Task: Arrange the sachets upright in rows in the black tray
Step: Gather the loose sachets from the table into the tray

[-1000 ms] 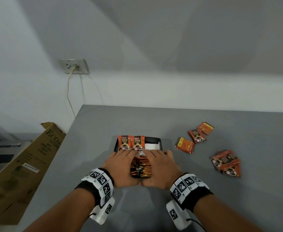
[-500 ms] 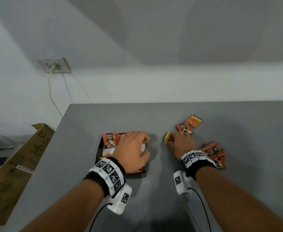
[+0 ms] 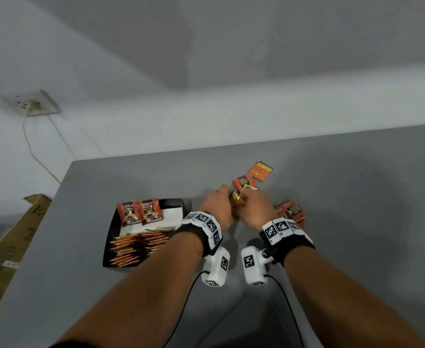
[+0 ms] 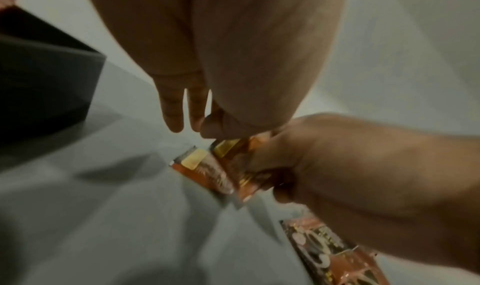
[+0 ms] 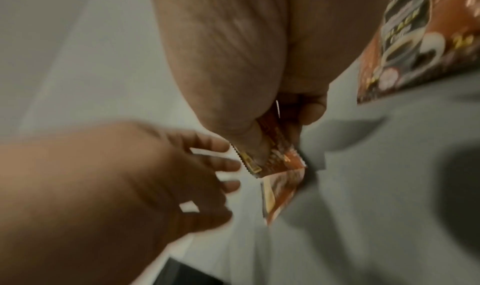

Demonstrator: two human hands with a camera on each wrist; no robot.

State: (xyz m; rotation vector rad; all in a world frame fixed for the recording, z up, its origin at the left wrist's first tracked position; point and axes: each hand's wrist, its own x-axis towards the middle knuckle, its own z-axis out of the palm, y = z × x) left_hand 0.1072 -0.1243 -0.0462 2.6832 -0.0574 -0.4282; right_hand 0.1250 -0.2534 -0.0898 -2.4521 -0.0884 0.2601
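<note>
The black tray (image 3: 109, 237) holds two upright orange sachets (image 3: 141, 213) at its far end and rows of sachets on edge (image 3: 136, 244) nearer me. Just right of the tray my two hands meet above the table. My right hand (image 3: 250, 203) pinches an orange sachet (image 5: 275, 152) between thumb and fingers; a second sachet (image 5: 280, 195) hangs against it. My left hand (image 3: 221, 197) reaches in with straight, spread fingers (image 5: 221, 164) at the sachet's edge. Loose sachets (image 3: 245, 184) lie just beyond my hands, and a small pile (image 3: 291, 212) lies to the right.
A cardboard box (image 3: 10, 247) stands off the table's left edge. A wall socket (image 3: 33, 102) with a cable is at the back left. The tray wall (image 4: 39, 84) is close on my left hand's left side. Grey table surface (image 3: 369, 222) spreads to the right.
My left hand has left the tray and moved right to meet my right hand. My right hand has lifted the sachet it was touching on the table.
</note>
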